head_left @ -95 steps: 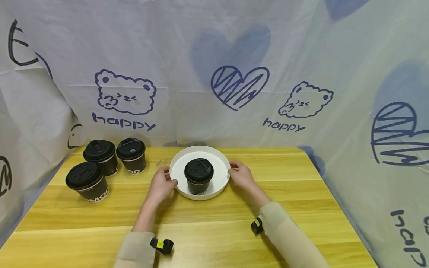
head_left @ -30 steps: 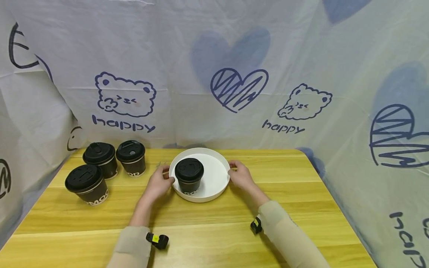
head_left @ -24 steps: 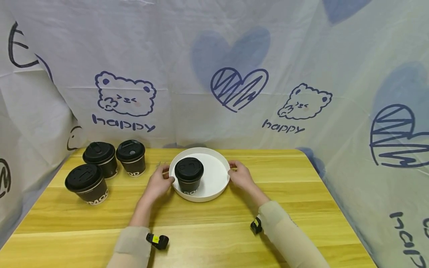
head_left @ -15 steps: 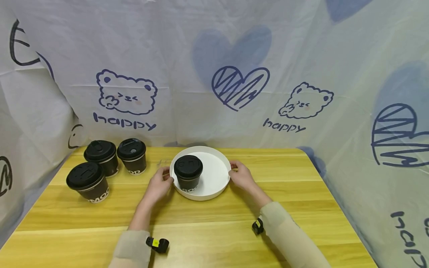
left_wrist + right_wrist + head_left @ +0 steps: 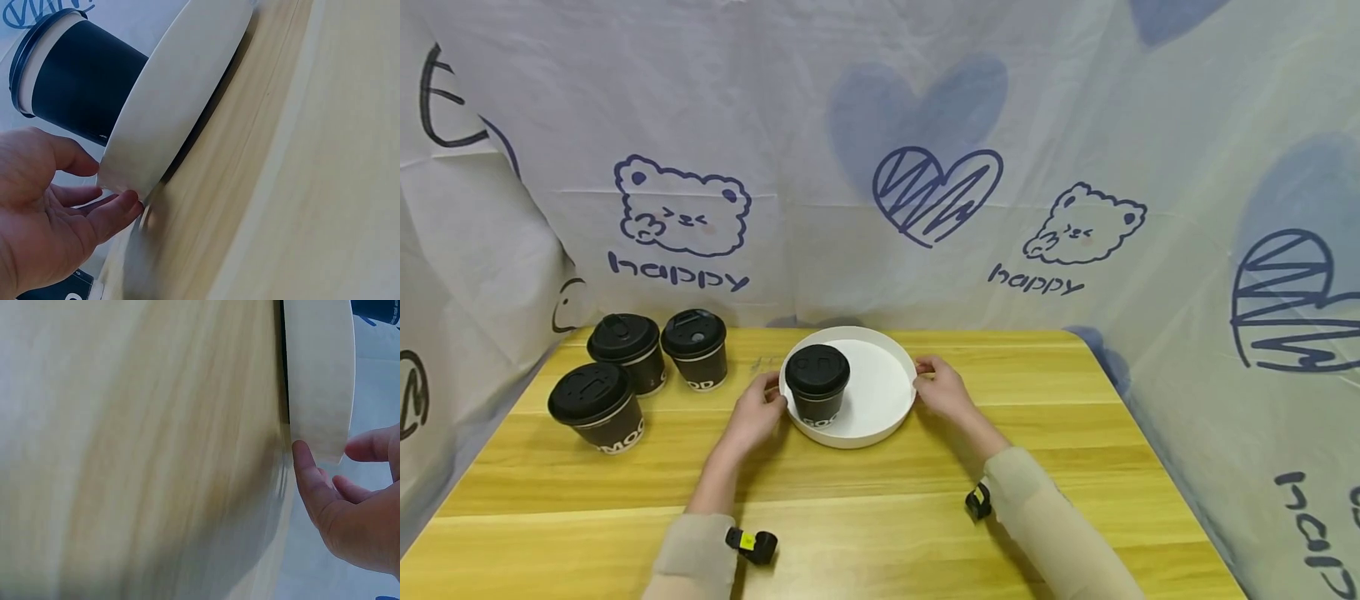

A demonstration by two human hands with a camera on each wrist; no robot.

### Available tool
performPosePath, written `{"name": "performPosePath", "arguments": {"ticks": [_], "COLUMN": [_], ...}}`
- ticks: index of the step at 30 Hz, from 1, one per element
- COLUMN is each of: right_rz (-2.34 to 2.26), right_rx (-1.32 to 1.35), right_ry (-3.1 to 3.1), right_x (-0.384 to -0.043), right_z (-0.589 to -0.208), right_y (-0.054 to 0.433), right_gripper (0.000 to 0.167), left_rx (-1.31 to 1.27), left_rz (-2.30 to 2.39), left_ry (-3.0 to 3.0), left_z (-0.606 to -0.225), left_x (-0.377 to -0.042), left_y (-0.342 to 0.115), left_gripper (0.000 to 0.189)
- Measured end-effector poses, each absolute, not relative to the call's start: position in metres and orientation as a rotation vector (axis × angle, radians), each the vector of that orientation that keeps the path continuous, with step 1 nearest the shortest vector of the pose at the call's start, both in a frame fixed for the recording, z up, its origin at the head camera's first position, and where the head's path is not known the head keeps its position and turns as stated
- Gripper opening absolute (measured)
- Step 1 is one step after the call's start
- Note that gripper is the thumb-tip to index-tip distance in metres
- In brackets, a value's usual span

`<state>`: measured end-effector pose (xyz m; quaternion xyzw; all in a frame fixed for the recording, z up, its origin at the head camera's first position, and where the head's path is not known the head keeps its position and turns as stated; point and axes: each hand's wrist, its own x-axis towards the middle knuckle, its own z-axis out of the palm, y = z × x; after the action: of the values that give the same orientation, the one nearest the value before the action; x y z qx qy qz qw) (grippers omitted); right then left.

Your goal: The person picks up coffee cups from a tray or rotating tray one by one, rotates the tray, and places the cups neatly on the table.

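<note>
A round white tray [image 5: 880, 400] with a low wall lies near the table's back edge. One black paper cup [image 5: 817, 407] with a black lid stands upright in it, close to the left wall. My left hand [image 5: 756, 415] grips the tray's left side; the left wrist view shows the thumb and fingers of that hand [image 5: 56, 212] pinching the wall from above and below. At the opposite side my right hand [image 5: 946, 392] holds the rim the same way, and the right wrist view has this hand [image 5: 362, 515] at the tray's edge.
Three more lidded black cups stand grouped at the back left: a front cup [image 5: 597, 408], a rear cup [image 5: 628, 354] and a smaller cup [image 5: 696, 350]. Behind the wooden table [image 5: 865, 533] hangs a white cloth [image 5: 820, 267] with blue drawings.
Inside the tray, the cup has shifted from near the middle to the left wall, and slightly backward during the last second. Both hands keep their hold, and the tray has barely moved.
</note>
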<state>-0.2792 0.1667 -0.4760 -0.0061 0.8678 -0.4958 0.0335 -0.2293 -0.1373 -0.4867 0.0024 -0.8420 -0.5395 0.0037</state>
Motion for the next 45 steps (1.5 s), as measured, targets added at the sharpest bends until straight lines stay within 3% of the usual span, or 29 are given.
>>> {"name": "performPosePath", "arguments": {"ticks": [21,45], "right_rz": [-1.581,-1.573], "right_rx": [-0.018,-0.005], "right_ry": [2.619,2.662], "right_x": [-0.281,-0.273], "right_z": [-0.481,-0.483], "right_y": [0.169,0.166], "right_gripper": [0.045,0.047], "left_rx": [-0.002,0.076], "left_rz": [-1.751,-1.831], "left_ry": [-2.649,-2.601], "left_z": [-0.487,-0.483], "left_x": [-0.235,-0.226], "left_y": [-0.14,-0.133], "left_gripper": [0.045,0.056]}}
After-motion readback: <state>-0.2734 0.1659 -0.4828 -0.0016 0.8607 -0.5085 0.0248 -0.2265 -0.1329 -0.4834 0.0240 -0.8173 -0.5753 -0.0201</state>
